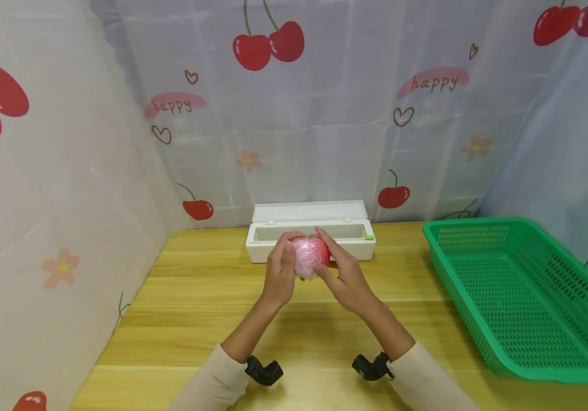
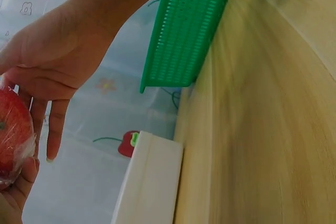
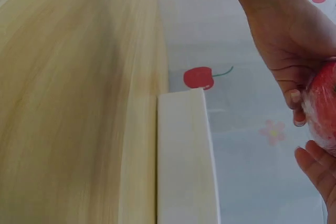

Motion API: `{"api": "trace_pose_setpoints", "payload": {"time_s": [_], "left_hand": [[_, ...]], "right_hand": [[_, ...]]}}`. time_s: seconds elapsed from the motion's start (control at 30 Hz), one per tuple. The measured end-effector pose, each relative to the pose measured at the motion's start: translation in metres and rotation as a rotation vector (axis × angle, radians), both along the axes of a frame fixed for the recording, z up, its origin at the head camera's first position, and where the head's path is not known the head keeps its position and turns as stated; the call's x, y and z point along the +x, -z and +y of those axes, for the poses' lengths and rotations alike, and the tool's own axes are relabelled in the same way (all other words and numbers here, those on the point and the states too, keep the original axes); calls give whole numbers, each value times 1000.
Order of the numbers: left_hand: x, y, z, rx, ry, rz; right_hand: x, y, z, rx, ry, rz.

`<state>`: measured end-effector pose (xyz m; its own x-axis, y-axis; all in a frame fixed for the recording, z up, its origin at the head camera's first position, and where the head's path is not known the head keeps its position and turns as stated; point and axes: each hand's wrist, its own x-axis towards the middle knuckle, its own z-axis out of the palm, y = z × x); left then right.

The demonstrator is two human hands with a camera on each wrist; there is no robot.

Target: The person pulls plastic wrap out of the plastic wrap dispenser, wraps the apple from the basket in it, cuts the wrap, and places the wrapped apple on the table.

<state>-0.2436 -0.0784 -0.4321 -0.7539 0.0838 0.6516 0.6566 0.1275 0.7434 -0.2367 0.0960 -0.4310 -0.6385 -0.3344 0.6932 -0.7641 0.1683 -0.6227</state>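
Observation:
A red apple (image 1: 310, 258) wrapped in clear plastic film is held up between both hands, in front of the white box in the head view. My left hand (image 1: 280, 274) cups its left side, fingers bent over the top edge. On the other side my right hand (image 1: 346, 279) grips it, with the thumb on the near face and the fingers along the far right. Crinkled film shines on the red apple (image 2: 13, 135) in the left wrist view. The right wrist view catches only part of the apple (image 3: 323, 108) at its edge.
Behind the hands a long white box (image 1: 263, 254), which looks like a cling film dispenser, stands with its lid (image 1: 309, 211) raised. A green plastic basket (image 1: 466, 308) sits at the right of the wooden table (image 1: 196, 342). Cherry-print curtains (image 1: 325, 114) enclose the back and sides.

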Motion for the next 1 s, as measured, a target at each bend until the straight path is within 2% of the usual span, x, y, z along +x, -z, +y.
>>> {"api": "trace_pose_setpoints", "payload": {"time_s": [0.1,0.2,0.33,0.5,0.63,0.77,0.87,1.0], "left_hand": [[2,0,1,23,5,-64],[3,1,3,31,15,-126],[4,1,5,27,22,-166],[7,1,7,11,-3,-186],[11,-3,10,-28,-32,-154],[25,-21,11,-36,-46,-88],[32,-32,12,-39,-67,-19],[19,-18,10,-64,-73,26]], "right_hand": [[0,1,-2,27,8,2],[1,2,-4,76,60,12],[2,3,-7,128,123,12],[3,3,-7,92,82,-8],[2,3,-6,46,44,-4],[1,2,-6,25,17,-13],[0,1,-6,-6,-17,-62],[1,-2,-4,-85,-46,-204]]}}
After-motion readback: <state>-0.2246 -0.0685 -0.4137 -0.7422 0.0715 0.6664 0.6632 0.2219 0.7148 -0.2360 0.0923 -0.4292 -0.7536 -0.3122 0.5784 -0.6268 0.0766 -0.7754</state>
